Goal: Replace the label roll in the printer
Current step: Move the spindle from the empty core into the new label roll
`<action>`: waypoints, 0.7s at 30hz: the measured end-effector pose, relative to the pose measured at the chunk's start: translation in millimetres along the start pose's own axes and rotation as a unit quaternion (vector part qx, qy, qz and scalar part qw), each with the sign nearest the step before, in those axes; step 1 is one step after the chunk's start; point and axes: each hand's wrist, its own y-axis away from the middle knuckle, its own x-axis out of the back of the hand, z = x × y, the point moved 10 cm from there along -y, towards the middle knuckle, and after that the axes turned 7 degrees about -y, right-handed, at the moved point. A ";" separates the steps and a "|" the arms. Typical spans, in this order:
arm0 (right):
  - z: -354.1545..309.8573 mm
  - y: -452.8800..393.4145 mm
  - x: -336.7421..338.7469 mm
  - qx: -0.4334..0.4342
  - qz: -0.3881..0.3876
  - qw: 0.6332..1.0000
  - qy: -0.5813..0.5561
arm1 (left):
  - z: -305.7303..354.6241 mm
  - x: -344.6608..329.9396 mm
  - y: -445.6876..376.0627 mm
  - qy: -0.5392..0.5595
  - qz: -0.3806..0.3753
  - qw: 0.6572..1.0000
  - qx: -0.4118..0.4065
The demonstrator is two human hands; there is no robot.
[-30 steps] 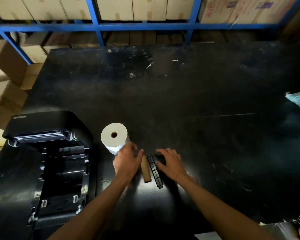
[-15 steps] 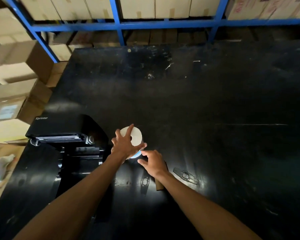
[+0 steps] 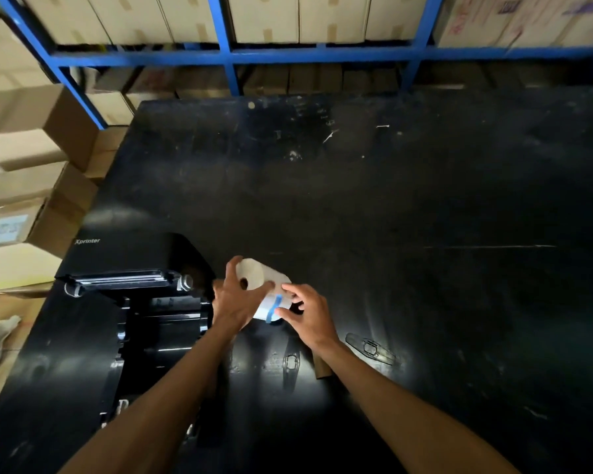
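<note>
A white label roll (image 3: 268,288) with a blue strip on its side is held just above the black table (image 3: 391,200), right of the printer. My left hand (image 3: 235,299) grips its near end face, thumb by the core hole. My right hand (image 3: 307,314) touches the roll's right side with its fingertips near the blue strip. The black Xprinter label printer (image 3: 131,295) stands at the left with its lid up and its bay open. A brown cardboard core (image 3: 322,369) lies under my right wrist, mostly hidden.
Two flat black plastic roll holder pieces lie on the table, one (image 3: 370,348) right of my right wrist, one (image 3: 290,366) between my forearms. Blue shelving (image 3: 226,56) with cardboard boxes runs along the back. More boxes (image 3: 21,186) are stacked at the left.
My hands left the brown core and black holder pieces and went to the white roll. The left hand has taken hold of it and tipped it; the right has come onto its side.
</note>
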 end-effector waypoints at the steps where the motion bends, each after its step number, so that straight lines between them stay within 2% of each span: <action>1: -8.2 2.6 1.2 0.022 0.002 1.000 0.005 | -3.3 1.2 3.3 0.028 -0.009 1.000 0.007; 8: -49.8 39.6 8.6 0.151 -0.029 0.982 0.107 | -7.7 6.6 37.3 0.173 -0.062 0.983 0.028; 13: -78.3 60.0 7.3 0.213 0.003 0.960 0.182 | -25.8 -6.1 63.6 0.323 -0.150 0.928 0.107; 17: -107.4 78.8 5.4 0.287 0.027 0.936 0.200 | -44.8 -2.8 77.6 0.364 -0.181 0.904 0.131; 21: -132.1 94.6 2.3 0.309 0.026 0.927 0.211 | -57.4 6.7 88.7 0.382 -0.193 0.895 0.122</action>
